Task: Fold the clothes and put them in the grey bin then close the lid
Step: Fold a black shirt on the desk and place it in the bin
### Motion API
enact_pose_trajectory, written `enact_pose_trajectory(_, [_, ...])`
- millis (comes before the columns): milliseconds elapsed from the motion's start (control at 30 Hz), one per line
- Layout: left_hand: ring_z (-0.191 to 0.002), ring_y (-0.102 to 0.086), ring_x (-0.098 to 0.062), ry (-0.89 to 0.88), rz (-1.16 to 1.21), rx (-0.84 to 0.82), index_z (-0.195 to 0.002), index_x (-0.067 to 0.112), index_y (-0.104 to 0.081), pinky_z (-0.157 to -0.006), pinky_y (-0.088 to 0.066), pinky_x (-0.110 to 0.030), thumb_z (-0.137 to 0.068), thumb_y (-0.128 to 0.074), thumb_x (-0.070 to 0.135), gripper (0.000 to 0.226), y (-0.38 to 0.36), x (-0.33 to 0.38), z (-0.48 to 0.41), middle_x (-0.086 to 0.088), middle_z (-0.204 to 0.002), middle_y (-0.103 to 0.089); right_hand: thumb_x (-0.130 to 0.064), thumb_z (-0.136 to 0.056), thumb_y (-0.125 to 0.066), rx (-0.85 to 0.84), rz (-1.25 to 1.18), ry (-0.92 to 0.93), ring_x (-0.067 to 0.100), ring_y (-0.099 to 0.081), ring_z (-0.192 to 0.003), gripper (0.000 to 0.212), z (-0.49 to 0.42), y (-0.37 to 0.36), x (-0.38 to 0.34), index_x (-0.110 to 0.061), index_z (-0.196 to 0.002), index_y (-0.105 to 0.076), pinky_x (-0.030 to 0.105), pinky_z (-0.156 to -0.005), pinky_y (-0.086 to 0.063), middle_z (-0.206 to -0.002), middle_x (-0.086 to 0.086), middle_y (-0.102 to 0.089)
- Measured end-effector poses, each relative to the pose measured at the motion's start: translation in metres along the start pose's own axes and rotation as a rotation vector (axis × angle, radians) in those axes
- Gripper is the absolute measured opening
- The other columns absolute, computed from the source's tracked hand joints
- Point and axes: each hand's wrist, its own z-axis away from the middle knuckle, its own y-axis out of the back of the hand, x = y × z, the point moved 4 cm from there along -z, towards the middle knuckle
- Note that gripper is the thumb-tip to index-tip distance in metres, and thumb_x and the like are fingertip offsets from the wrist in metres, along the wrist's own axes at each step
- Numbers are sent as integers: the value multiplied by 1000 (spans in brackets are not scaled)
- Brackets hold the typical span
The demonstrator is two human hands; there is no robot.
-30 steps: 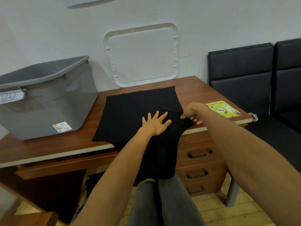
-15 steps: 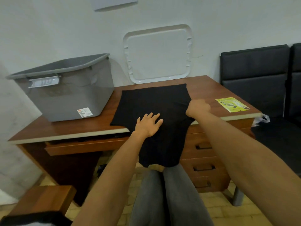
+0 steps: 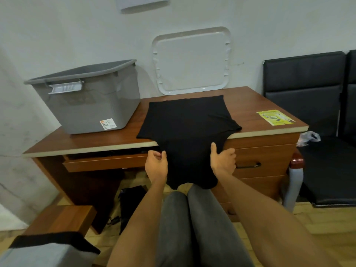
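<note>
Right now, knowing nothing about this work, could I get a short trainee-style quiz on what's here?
1. True or false: the white lid sits on the grey bin.
2. The black T-shirt is gripped by: A) neither hand B) one hand C) both hands
3. What lies at the right end of the desk?
Key: 1 false, it leans against the wall; 2 C, left hand and right hand; 3 a yellow leaflet.

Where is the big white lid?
In the head view, the white lid leans against the wall at the desk's back edge, right of the grey bin and behind the black shirt.
</note>
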Motion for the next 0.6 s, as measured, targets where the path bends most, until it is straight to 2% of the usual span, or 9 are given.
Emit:
enact_pose_trajectory(100, [-102, -62, -25, 306, 200, -188, -112, 14, -56, -93, -52, -42, -93, -73, 41, 36, -20, -21, 8, -3, -109, -64, -76, -92, -45, -196, -107, -50, 42, -51, -130, 86, 12, -25, 16, -7, -144, -35, 53, -110, -41, -144, 19, -50])
enact_pose_trajectory(167, [-110, -62, -26, 375, 275, -330, -123, 11, -58, -102, -52, -46, -91, -75, 41, 47, -31, -27, 16, -5, -121, -64, -70, -96, -46, -269, -138, -19, 41, -52, -131, 81, 21, -30, 17, -8, -147, -36, 48, -108, -42, -145, 18, -52])
enact_pose_trajectory(267, [-114, -66, -25, 382, 374, -503, -129, 11, -61, -101, -54, -42, -94, -75, 29, 42, -37, -27, 30, -4, -126, -68, -56, -98, -57, -327, -26, 106, 40, -55, -128, 67, 30, -33, 15, -10, -144, -41, 46, -104, -47, -141, 17, -55])
enact_pose_trajectory(367, [-108, -68, -22, 364, 325, -610, -126, 7, -66, -90, -55, -34, -94, -74, 22, 37, -34, -24, 35, -7, -123, -71, -43, -100, -58, -378, 38, 179, 38, -56, -125, 45, 31, -34, 8, -12, -132, -56, 46, -105, -48, -137, 15, -60])
enact_pose_trajectory(467, [-103, -70, -25, 379, 264, -670, -120, 4, -70, -88, -56, -35, -93, -75, 21, 33, -21, -12, 31, -11, -118, -73, -44, -94, -66, -388, -142, 51, 35, -54, -130, 57, 19, -26, -1, -10, -140, -58, 45, -111, -44, -142, 12, -58])
enact_pose_trajectory(533, [-104, -70, -26, 385, 255, -685, -120, 4, -69, -89, -56, -36, -90, -78, 23, 37, -9, -1, 23, -10, -117, -73, -47, -84, -77, -407, -314, -71, 32, -60, -121, 64, 11, -20, -5, -10, -133, -62, 47, -107, -49, -134, 10, -64])
enact_pose_trajectory(600, [-106, -70, -27, 374, 276, -687, -120, 6, -67, -96, -55, -40, -86, -81, 29, 43, 3, 14, 15, -9, -117, -73, -43, -79, -84, -452, -469, -155, 32, -63, -115, 64, 6, -13, -13, -8, -129, -63, 49, -104, -52, -127, 8, -67])
